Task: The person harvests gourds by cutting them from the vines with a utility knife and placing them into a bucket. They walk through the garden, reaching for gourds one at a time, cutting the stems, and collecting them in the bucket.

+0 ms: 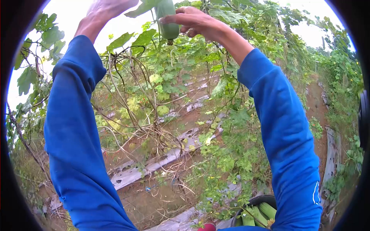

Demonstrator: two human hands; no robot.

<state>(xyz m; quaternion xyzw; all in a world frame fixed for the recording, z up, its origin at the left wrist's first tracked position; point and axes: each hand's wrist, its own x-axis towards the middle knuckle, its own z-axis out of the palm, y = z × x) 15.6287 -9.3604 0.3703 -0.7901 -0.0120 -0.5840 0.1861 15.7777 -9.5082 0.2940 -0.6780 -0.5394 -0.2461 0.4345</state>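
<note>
A smooth green gourd [167, 23] hangs at the top of the head view, its upper end cut off by the frame edge. My right hand [196, 24] is at its right side, with one finger lying across the front and the other fingers curled by its edge. My left hand [111, 7] is raised to the left of the gourd, beside a large leaf [143, 8]. The left fingers are out of the frame or hidden, so I cannot see what they touch. Both arms are stretched upward in blue sleeves.
Tangled dry vines [135, 92] and leafy plants fill the middle. Strips of torn plastic mulch [154, 165] lie on brown soil. A dark bucket [236, 220] with several long green gourds [256, 215] stands low at the right. A dirt path [317, 104] runs along the right.
</note>
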